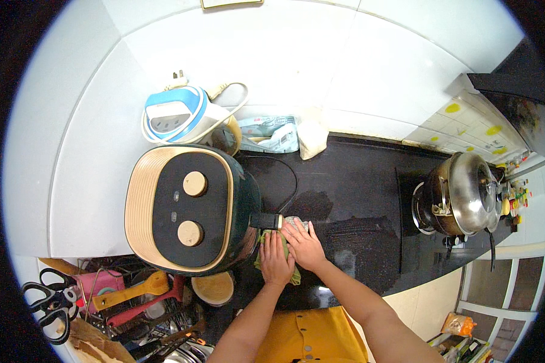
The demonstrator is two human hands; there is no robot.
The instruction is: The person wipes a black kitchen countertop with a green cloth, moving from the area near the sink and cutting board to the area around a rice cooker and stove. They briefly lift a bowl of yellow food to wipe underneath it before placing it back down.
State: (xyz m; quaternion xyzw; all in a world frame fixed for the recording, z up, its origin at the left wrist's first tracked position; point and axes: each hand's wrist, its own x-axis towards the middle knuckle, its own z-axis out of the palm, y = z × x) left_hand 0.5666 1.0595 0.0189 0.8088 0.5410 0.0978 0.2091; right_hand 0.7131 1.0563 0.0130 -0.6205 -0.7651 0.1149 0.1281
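My left hand (276, 263) lies palm down on a folded green cloth (295, 277), pressing it to the black countertop beside the air fryer (193, 208). Against it rests my right hand (308, 248), its fingers spread over a grey patterned cloth (296, 221). Whether the right fingers grip that cloth is hidden, as is whether the two cloths are joined. The air fryer's black handle (265, 221) juts out just above my fingertips. To the right of my hands, the black countertop (359, 181) shows wet, streaky patches.
A blue-and-white steam iron (177, 115) with a wrapped cord stands behind the fryer, near a pale blue packet (272, 134) and a white bag (312, 138). A lidded steel pot (463, 193) sits on the stove. Scissors (52, 304) and a wooden spatula (134, 290) crowd the lower left.
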